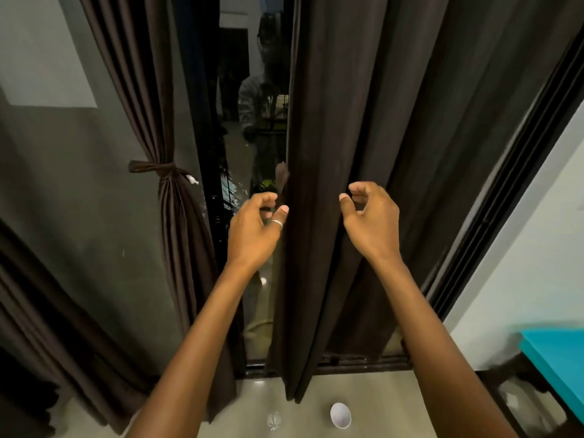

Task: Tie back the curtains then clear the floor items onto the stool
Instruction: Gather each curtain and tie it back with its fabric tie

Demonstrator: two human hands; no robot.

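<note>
Well, from the head camera, the left curtain (177, 222) is already bunched up and held by its tie (158, 168), but the right curtain (347, 137) hangs loose, straight down to the floor (379, 403). Both hands are up in front of it. The left hand (256, 226) is at the curtain's inner edge and the right hand (369, 216) is in front of its folds. Each hand has bent fingers, with the thumb apart from them, and I see no cloth pinched in either one. A small brown bit (282, 176) sticks out at the curtain's edge; it may be the other tie, but I cannot tell. On the floor, a white bowl (340, 415) sits just beside the curtain's bottom edge, and a small glass thing (274, 420) sits near it. The blue stool (556, 358) stands by the wall, at the right edge of the floor. If the curtain gets pulled fast, its bottom could hit the bowl. A foot could kick the glass thing too. The thick cloth could also slip out of a small grab.
</note>
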